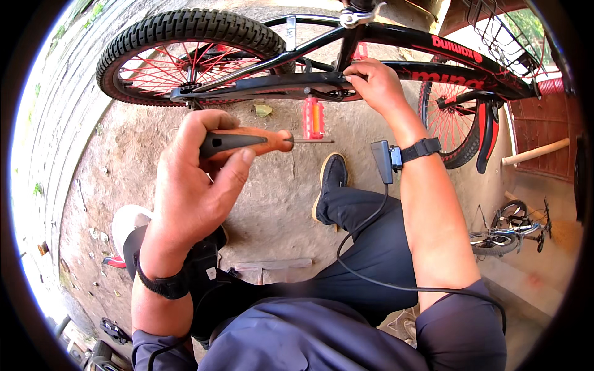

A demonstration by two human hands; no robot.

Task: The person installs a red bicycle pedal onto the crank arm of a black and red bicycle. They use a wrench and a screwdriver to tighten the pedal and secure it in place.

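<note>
My left hand [199, 176] is closed around the orange and black handle of a screwdriver [246, 142], whose thin shaft points right. My right hand [376, 86] has its thumb and fingertips together at the front end of the black chain guard [297, 84] of a black and red bicycle [394, 35]; whether they pinch a small part cannot be told. The red pedal [313, 118] with an orange reflector hangs below the guard, just above the screwdriver's shaft. To the left is the rear wheel [185, 28] with red spokes. A quick-release seat clamp [356, 17] shows at the top.
The front wheel [457, 153] and its red and black fender [487, 134] stand at right. A wooden pole [536, 151] and another bicycle [499, 241] lie farther right. A black cable [343, 259] runs from my right wrist across my leg. My shoe [335, 171] rests on the ground.
</note>
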